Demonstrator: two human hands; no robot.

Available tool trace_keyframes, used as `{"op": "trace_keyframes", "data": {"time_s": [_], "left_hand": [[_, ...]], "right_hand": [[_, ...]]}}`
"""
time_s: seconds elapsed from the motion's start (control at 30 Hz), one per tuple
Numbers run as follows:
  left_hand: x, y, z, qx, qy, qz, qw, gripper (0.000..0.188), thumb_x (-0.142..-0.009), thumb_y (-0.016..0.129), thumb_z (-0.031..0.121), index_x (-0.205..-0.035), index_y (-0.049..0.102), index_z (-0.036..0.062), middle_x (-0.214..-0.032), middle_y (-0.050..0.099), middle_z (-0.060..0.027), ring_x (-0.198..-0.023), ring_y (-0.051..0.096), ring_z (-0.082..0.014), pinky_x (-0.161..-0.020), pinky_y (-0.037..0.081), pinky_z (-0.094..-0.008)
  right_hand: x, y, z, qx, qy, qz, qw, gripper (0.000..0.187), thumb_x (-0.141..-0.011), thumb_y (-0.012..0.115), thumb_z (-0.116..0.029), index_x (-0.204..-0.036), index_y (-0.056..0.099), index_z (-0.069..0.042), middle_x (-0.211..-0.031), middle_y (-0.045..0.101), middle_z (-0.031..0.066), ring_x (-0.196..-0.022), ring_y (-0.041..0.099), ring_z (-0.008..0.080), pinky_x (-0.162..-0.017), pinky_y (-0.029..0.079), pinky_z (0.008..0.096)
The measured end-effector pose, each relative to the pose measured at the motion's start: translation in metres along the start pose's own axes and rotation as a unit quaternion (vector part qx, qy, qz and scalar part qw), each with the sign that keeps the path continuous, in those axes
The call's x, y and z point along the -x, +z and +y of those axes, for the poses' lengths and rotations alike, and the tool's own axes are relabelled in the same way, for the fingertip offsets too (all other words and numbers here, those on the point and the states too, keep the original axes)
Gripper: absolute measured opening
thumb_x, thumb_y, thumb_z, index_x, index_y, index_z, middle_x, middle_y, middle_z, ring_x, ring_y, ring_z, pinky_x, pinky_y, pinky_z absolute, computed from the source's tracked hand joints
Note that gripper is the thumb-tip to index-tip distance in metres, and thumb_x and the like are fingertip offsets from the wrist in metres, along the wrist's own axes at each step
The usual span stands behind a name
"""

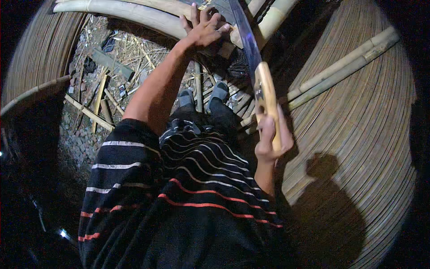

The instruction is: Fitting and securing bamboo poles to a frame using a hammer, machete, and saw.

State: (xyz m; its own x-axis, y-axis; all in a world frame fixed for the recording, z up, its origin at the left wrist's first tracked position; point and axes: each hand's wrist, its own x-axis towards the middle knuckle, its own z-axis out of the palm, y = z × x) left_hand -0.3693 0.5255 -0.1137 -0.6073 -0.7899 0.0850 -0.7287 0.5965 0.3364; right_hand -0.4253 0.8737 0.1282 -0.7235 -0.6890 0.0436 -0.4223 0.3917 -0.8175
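Note:
My right hand (277, 136) is wrapped round the pale wooden handle of a handsaw (266, 85). The saw's dark metal blade points away from me, up to the top edge of the view. Just left of the blade, my left hand (204, 32) lies palm down with its fingers spread. It rests at the end of a thick pale bamboo pole (134, 15). A cut-looking block of light wood (236, 36) sits between that hand and the blade. Whether the saw's teeth touch the wood, I cannot tell.
Slatted bamboo surfaces curve along the right (349, 116) and far left (42, 45). Two bamboo poles (345, 67) lie across the right one. Straw, sticks and a grey-green board (112, 65) litter the stony ground. My sandalled feet (218, 95) stand among bamboo pieces.

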Motion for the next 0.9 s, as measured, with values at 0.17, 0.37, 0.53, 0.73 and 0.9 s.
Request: {"op": "trace_keyframes", "data": {"time_s": [0.17, 0.37, 0.53, 0.73, 0.9], "left_hand": [[0.011, -0.014, 0.020, -0.020, 0.017, 0.052, 0.998, 0.073, -0.089, 0.052, 0.078, -0.145, 0.055, 0.0320, -0.163, 0.031, -0.0061, -0.157, -0.006, -0.0404, -0.112, -0.006, -0.0794], [-0.004, 0.003, 0.000, 0.096, 0.049, 0.078, 0.991, 0.076, -0.090, 0.051, 0.078, -0.145, 0.055, 0.0253, -0.161, 0.034, -0.0056, -0.158, 0.000, -0.0371, -0.113, -0.009, -0.0770], [0.012, -0.005, 0.020, -0.044, 0.049, 0.156, 0.986, 0.075, -0.082, 0.057, 0.079, -0.133, 0.066, 0.0251, -0.157, 0.042, -0.0016, -0.157, 0.010, -0.0352, -0.116, -0.005, -0.0744], [0.000, 0.001, 0.000, -0.013, 0.015, 0.100, 0.995, 0.075, -0.082, 0.055, 0.082, -0.138, 0.063, 0.0326, -0.157, 0.042, -0.0023, -0.159, 0.000, -0.0351, -0.115, -0.006, -0.0753], [0.016, -0.008, 0.019, 0.048, 0.030, 0.065, 0.996, 0.055, -0.097, 0.049, 0.058, -0.135, 0.065, 0.0213, -0.162, 0.034, -0.0170, -0.156, 0.003, -0.0479, -0.114, -0.003, -0.0786]], "right_hand": [[0.066, -0.045, 0.038, 0.031, -0.062, -0.021, 0.997, 0.038, -0.094, 0.065, -0.013, -0.119, 0.066, 0.016, -0.096, 0.073, 0.0309, -0.083, 0.076, 0.0341, -0.074, 0.059, 0.0389], [-0.013, 0.015, -0.001, -0.016, -0.071, 0.013, 0.997, 0.033, -0.098, 0.062, -0.010, -0.122, 0.067, 0.012, -0.095, 0.074, 0.0257, -0.077, 0.073, 0.0301, -0.070, 0.057, 0.0354], [0.067, -0.042, 0.037, -0.034, -0.039, 0.005, 0.999, 0.053, -0.103, 0.053, -0.032, -0.128, 0.063, 0.013, -0.071, 0.063, 0.0069, -0.060, 0.056, 0.0125, -0.056, 0.046, 0.0268], [-0.015, 0.026, 0.016, -0.060, -0.035, 0.064, 0.996, 0.044, -0.101, 0.056, -0.020, -0.130, 0.063, 0.013, -0.074, 0.066, 0.0077, -0.060, 0.056, 0.0113, -0.056, 0.046, 0.0253], [0.043, -0.032, 0.023, 0.043, -0.098, -0.003, 0.994, 0.048, -0.101, 0.054, -0.026, -0.125, 0.065, 0.013, -0.075, 0.069, 0.0110, -0.061, 0.061, 0.0150, -0.060, 0.050, 0.0288]]}}
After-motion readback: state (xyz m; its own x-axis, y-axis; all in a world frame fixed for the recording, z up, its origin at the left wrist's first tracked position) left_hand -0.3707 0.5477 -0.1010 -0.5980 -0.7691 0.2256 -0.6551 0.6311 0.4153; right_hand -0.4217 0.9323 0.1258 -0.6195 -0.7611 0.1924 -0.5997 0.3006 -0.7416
